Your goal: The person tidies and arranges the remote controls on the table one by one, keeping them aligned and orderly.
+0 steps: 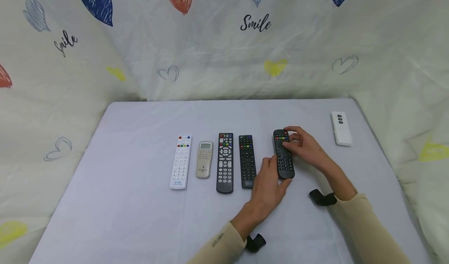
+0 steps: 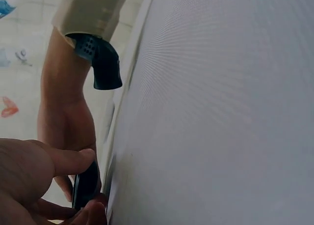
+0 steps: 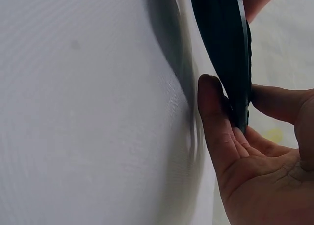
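A black remote control (image 1: 284, 157) with coloured buttons near its top is held between both hands, buttons facing up. My right hand (image 1: 310, 149) pinches its upper end, thumb on the button side and fingers behind. At the lower end, my left hand (image 1: 266, 190) grips it, with the thumb at the bottom edge and fingers along the left side. The right wrist view shows the remote (image 3: 223, 43) tilted, a gap between it and the white tabletop. In the left wrist view, part of the remote (image 2: 87, 185) is hidden by the left hand (image 2: 29, 181).
Left of the hands stands a row: a white remote (image 1: 180, 162), a small beige remote (image 1: 204, 161), a dark remote with grey buttons (image 1: 225, 164) and a slim black remote (image 1: 247, 159), partly covered by the left hand. A small white remote (image 1: 342, 129) lies at the table's far right.
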Motion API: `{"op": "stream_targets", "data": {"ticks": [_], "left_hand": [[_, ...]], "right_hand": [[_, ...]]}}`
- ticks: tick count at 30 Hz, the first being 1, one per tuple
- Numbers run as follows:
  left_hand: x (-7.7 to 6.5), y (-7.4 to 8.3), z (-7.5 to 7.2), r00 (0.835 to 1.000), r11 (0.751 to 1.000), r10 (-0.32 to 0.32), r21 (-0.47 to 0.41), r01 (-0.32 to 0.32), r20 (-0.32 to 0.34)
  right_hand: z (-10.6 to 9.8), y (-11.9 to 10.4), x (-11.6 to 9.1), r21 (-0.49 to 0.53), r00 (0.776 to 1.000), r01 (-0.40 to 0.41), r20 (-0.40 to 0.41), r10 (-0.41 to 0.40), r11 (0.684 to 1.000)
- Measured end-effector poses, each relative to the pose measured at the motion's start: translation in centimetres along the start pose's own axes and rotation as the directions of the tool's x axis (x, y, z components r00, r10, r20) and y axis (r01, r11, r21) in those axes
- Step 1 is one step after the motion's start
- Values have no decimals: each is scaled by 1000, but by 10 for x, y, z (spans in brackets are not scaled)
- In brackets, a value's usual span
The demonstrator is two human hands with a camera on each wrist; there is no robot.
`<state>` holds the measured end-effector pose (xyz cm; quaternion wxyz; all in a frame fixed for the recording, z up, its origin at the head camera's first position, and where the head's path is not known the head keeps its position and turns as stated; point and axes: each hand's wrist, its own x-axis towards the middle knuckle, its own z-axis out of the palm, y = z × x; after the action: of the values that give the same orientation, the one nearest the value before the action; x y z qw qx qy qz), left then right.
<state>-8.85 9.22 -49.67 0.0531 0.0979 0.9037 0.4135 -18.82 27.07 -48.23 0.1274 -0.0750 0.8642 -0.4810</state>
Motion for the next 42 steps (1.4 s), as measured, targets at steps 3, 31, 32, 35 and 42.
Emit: {"op": "stream_targets", "data": {"ticks": [3,31,32,35,42], "left_hand": [[-1,1,-2,1000,1000,-5,-28,5,-3],[-9,6,-18,989,989,-146,33,145,19],[-9,6,-19,990,988,-143,54,143,14],[-11,5,-20,992,987,-129,94,130,-8],[-11,4,-24,994,976,-63,201,80,-89]], "right_hand": [[1,-1,1,1,1000,13,-4,-13,1000],[27,-11,2,25,1000,8,30,-9,1000],[26,-12,1,17,1000,11,27,-12,1000],[25,-12,1,-15,1000,24,14,-24,1000],[22,-11,1,-51,999,39,-13,-39,998]]}}
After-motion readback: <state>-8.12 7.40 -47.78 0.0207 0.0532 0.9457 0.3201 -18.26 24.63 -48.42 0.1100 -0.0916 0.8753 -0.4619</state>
